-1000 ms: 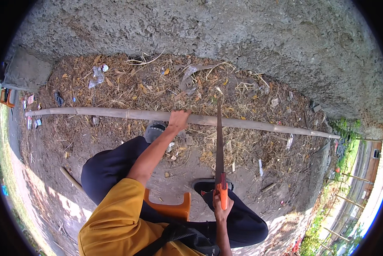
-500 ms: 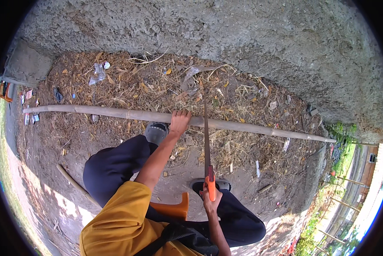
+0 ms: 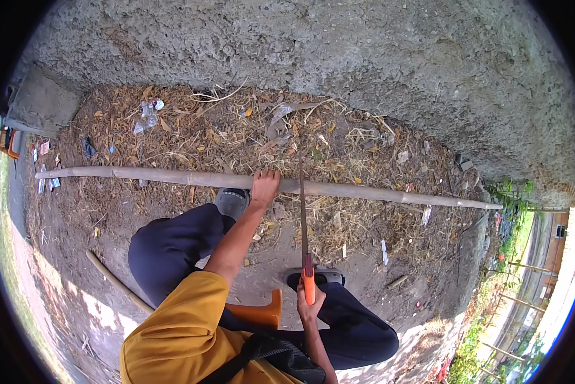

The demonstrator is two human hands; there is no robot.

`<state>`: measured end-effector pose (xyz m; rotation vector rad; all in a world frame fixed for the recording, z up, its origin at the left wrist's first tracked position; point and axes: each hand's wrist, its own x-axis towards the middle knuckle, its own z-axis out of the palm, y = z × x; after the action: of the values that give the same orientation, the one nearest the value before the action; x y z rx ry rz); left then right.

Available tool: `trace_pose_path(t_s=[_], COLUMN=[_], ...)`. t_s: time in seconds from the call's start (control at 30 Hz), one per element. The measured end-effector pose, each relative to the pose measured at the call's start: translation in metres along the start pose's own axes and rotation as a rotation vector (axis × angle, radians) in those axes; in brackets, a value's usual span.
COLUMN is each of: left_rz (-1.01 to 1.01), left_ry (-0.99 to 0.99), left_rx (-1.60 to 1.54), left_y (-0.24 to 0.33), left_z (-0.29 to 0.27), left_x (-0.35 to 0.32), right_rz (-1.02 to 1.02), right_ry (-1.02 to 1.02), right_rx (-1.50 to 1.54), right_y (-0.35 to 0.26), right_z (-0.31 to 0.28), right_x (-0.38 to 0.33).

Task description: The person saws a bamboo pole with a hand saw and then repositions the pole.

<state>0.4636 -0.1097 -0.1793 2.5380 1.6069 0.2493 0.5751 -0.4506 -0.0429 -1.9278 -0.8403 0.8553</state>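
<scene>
Bamboo pole (image 3: 172, 176), thin saw blade (image 3: 303, 211)

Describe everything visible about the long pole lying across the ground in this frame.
The pole is a long, thin, pale tan stalk with faint nodes, like dried bamboo. It lies roughly level across the litter-strewn dirt, running from far left to far right, below a rough concrete wall. The left hand grips it near the middle. Just right of that hand, the blade of an orange-handled saw, held by the right hand, crosses it. A shoe sits at its near side.
</scene>
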Motion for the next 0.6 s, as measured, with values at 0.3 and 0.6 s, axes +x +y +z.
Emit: trace_pose_path(t_s=[0.3,0.6], left_rz=[-0.055,0.162], left_ry=[-0.331,-0.714], left_rx=[-0.022,-0.056], left_y=[-0.010,-0.062], left_z=[0.004,-0.039], left_x=[0.015,0.054], right_rz=[0.071,0.113], right_ry=[0.143,0.090], right_rx=[0.167,0.279], right_y=[-0.039,-0.042], right_z=[-0.039,-0.012], right_x=[-0.009,0.014])
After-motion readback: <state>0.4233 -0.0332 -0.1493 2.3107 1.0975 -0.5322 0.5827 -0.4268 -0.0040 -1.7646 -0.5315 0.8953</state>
